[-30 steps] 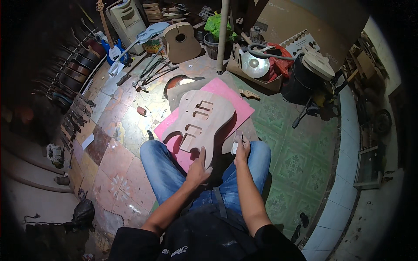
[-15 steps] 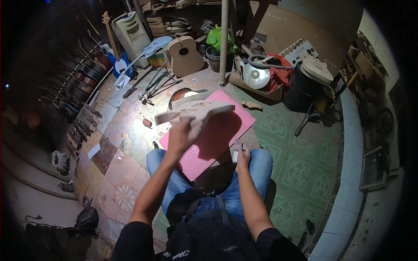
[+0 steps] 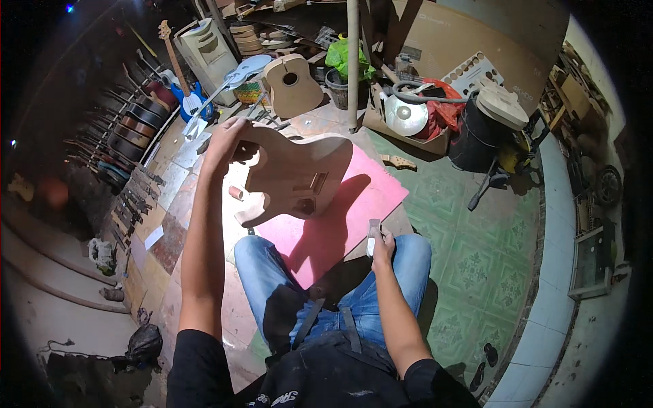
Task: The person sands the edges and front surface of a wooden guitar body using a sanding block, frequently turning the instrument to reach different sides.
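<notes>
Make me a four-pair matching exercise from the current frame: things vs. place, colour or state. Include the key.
Things
1. wooden guitar body
2. flat sheet in front of the knees
3. small grey-and-white piece
4. shiny round disc

Place, colour or state
A. held in the right hand
B. in an open cardboard box, upper right
C. tilted up, its edge gripped by the left hand
D. pink, partly in shadow

Pairs: 1-C, 2-D, 3-A, 4-B
</notes>
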{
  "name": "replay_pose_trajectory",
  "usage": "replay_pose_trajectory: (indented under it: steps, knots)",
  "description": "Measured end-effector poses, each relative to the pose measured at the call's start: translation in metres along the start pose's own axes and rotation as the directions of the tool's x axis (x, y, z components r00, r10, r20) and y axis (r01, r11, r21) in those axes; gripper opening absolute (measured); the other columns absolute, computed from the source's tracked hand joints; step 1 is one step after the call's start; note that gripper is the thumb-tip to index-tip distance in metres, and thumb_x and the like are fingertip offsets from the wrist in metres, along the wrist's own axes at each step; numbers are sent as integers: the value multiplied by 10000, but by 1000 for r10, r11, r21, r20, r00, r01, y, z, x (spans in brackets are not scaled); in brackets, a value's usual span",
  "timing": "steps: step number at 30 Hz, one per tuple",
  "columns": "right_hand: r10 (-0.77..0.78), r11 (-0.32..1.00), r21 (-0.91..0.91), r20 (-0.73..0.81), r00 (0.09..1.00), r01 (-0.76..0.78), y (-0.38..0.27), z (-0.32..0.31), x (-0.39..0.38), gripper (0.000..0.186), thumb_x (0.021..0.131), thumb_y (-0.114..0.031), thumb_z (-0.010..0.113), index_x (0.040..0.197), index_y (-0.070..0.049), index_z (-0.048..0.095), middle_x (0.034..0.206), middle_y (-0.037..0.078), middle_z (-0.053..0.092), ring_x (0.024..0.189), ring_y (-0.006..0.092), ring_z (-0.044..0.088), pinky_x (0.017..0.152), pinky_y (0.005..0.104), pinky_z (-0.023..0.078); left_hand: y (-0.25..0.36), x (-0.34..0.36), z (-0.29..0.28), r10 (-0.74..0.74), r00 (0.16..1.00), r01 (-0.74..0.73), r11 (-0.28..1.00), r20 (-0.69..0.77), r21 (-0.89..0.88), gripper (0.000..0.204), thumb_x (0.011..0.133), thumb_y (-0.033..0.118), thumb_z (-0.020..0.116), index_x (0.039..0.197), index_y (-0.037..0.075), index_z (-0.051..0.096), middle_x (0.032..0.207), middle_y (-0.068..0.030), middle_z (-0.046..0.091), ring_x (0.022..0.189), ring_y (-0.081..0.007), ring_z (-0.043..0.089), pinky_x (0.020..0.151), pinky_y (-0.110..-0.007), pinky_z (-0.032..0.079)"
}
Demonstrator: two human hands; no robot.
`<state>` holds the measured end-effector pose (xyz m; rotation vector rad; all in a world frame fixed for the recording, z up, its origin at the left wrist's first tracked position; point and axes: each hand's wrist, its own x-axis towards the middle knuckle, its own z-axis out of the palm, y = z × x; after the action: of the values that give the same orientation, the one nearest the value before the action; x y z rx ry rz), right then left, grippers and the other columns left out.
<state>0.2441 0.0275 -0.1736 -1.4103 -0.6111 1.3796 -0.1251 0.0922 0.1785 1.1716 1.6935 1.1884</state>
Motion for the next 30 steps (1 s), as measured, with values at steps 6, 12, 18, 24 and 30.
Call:
replay_pose_trajectory:
  steps: [6, 12, 18, 24, 30]
  knots:
    - [-1, 999, -40, -4, 1000, 0, 5, -2, 3, 389, 914, -307, 780, 1133, -13, 650, 1071, 101, 682, 931, 180, 646, 810, 342, 522, -9, -1, -10, 7, 999, -5, 999, -47, 42, 349, 993, 370, 636, 1199, 91, 678, 882, -59, 715, 674, -132, 689, 595, -288, 574]
    - [24, 994, -108, 7, 1000, -23, 8, 0, 6, 394, 925, -200, 736, 1250, -5, 628, 1120, 92, 683, 969, 174, 660, 828, 317, 536, -14, -6, -9, 83, 988, -76, 995, -133, 60, 348, 912, 241, 783, 1193, 61, 682, 855, -43, 711, 635, -108, 658, 552, -256, 547]
    - [-41, 991, -124, -4, 999, 40, 6, 4, 1, 468, 921, -222, 743, 1295, 24, 606, 1186, 119, 665, 1028, 189, 654, 878, 328, 533, -20, -10, -19, 133, 988, -123, 985, -77, 119, 355, 944, 218, 734, 1259, 75, 651, 899, -43, 719, 664, -108, 678, 596, -256, 557]
    - [31, 995, -90, 15, 999, -30, 5, 2, 1, 454, 918, -298, 780, 1231, 4, 651, 1203, 135, 678, 1074, 205, 654, 908, 345, 528, -22, -29, -22, 183, 983, -183, 983, 12, 32, 395, 882, 172, 796, 1234, 47, 670, 913, -57, 709, 731, -117, 675, 622, -267, 564]
    - [9, 994, -108, 9, 1000, -8, 15, -2, 10, 459, 915, -294, 782, 1236, 5, 646, 1223, 131, 670, 1073, 204, 654, 914, 350, 531, -52, -43, -15, 369, 923, -360, 929, -110, 88, 389, 821, 135, 837, 1161, 14, 693, 955, -70, 721, 821, -133, 683, 741, -267, 546]
